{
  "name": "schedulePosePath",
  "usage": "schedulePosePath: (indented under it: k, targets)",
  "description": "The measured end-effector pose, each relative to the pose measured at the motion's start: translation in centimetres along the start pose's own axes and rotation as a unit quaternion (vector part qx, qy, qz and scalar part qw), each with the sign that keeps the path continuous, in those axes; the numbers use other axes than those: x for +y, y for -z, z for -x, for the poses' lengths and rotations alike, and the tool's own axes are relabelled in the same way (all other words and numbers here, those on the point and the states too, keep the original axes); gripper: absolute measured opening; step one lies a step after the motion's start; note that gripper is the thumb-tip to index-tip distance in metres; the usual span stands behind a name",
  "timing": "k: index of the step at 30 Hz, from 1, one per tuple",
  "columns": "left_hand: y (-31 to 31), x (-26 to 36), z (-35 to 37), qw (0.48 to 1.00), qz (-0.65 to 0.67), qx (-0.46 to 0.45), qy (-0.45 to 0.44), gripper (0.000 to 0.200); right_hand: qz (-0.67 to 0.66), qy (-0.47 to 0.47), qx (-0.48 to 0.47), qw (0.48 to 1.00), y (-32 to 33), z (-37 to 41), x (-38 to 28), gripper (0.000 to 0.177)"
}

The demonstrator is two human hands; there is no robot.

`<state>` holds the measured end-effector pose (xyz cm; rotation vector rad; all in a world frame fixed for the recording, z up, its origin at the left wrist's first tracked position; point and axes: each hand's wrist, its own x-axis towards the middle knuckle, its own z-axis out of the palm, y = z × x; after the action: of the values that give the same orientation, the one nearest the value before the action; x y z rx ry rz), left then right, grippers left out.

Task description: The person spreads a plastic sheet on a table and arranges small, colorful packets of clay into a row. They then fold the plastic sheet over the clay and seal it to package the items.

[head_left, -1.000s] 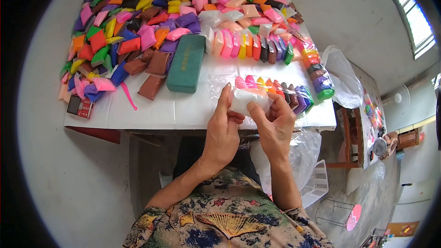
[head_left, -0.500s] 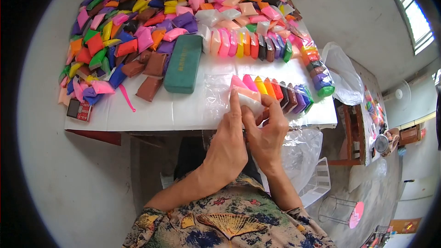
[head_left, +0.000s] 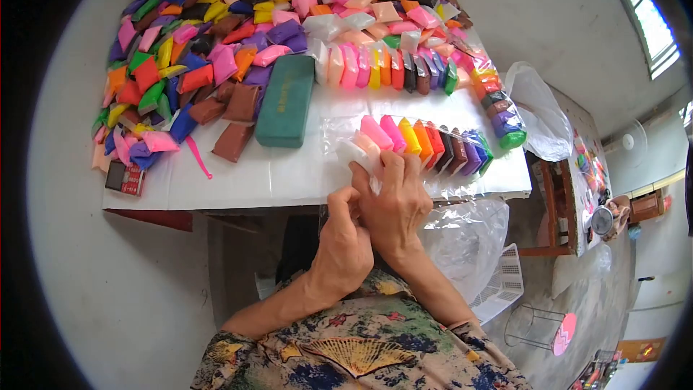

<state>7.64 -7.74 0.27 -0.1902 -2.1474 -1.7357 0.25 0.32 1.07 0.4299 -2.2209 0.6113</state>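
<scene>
A clear plastic bag (head_left: 333,130) lies at the table's front edge, holding a row of small coloured packets (head_left: 426,143), pink through yellow, red, brown and purple to green. At the row's left end are a peach packet (head_left: 367,146) and a white packet (head_left: 351,154). My right hand (head_left: 397,206) is closed, its fingertips pressed on the white and peach packets. Just below it and touching it, my left hand (head_left: 345,249) is closed with the thumb up, by the bag's near end; what its fingers hold is hidden.
A large heap of coloured packets (head_left: 216,7) covers the back and left of the table. A green box (head_left: 286,101) stands beside a second packet row (head_left: 390,68). Another filled bag (head_left: 498,108) lies at the right. Below are a white basket (head_left: 502,285) and a stool (head_left: 563,334).
My left hand has drawn back from the packets toward me. My right hand has moved left onto the white and peach packets, which now stand upright at the row's left end.
</scene>
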Motion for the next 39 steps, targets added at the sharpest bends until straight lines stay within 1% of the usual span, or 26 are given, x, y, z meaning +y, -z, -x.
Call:
schedulePosePath:
  k: [3,6,9,10,12,15,16,19,20,23,24,27,30,33,36,39]
  targets:
    - [0.4,0.1,-0.2,1.0,-0.012,-0.005,0.018,0.038,0.003,-0.001,0.01,1.0,-1.0,-0.1,-0.1,0.034]
    - [0.8,0.1,-0.3,0.999,0.005,-0.024,0.025,0.039,-0.008,-0.014,-0.005,1.0,-0.1,0.0,-0.1,0.034]
    - [1.1,0.6,0.1,0.997,-0.028,-0.046,0.047,0.032,0.012,-0.005,-0.023,1.0,0.3,-0.1,0.1,0.034]
    - [1.5,1.5,0.0,0.994,-0.104,-0.04,0.007,0.027,0.019,0.001,-0.027,0.999,0.3,-0.2,0.1,0.035]
    - [2.7,4.1,-0.1,0.964,-0.253,-0.027,-0.072,0.018,0.034,0.012,-0.035,0.999,0.2,-0.4,0.0,0.036]
    - [4.5,5.5,-0.2,0.927,-0.366,0.084,-0.003,0.013,0.032,0.008,-0.037,0.999,0.0,-0.5,0.1,0.037]
    - [5.0,5.1,-0.4,0.91,-0.4,0.111,-0.009,0.019,0.032,-0.001,-0.047,0.998,0.0,-0.5,0.0,0.037]
    - [5.2,3.3,0.1,0.906,-0.413,0.044,0.08,0.021,0.031,-0.026,-0.064,0.997,-0.2,-0.3,-0.3,0.036]
    - [5.0,2.8,0.0,0.933,-0.347,0.024,0.094,0.018,0.033,-0.029,-0.062,0.997,-0.4,-0.3,-0.3,0.036]
    - [4.3,0.7,0.3,0.965,-0.239,-0.011,0.105,0.015,0.041,-0.055,-0.067,0.995,-1.1,-0.7,-0.9,0.035]
    - [4.2,1.0,0.1,0.972,-0.221,-0.005,0.085,0.013,0.045,-0.066,-0.071,0.994,-1.4,-0.9,-1.2,0.035]
    - [4.0,0.6,0.3,0.974,-0.207,-0.023,0.084,0.015,0.074,-0.065,-0.056,0.994,-2.9,-1.7,-1.6,0.035]
    - [4.2,0.5,0.4,0.978,-0.179,-0.022,0.1,0.015,0.089,-0.082,-0.077,0.99,-2.7,-1.8,-1.9,0.037]
    - [4.4,0.6,0.4,0.979,-0.158,-0.03,0.124,0.016,0.078,-0.078,-0.089,0.99,-1.4,-1.1,-1.9,0.04]
    - [4.5,0.8,0.2,0.977,-0.166,-0.029,0.127,0.017,0.041,-0.071,-0.097,0.992,-0.4,-0.4,-2.1,0.04]
    - [4.7,0.6,0.2,0.967,-0.206,-0.043,0.141,0.018,0.059,-0.073,-0.099,0.991,-1.4,-0.8,-1.6,0.038]
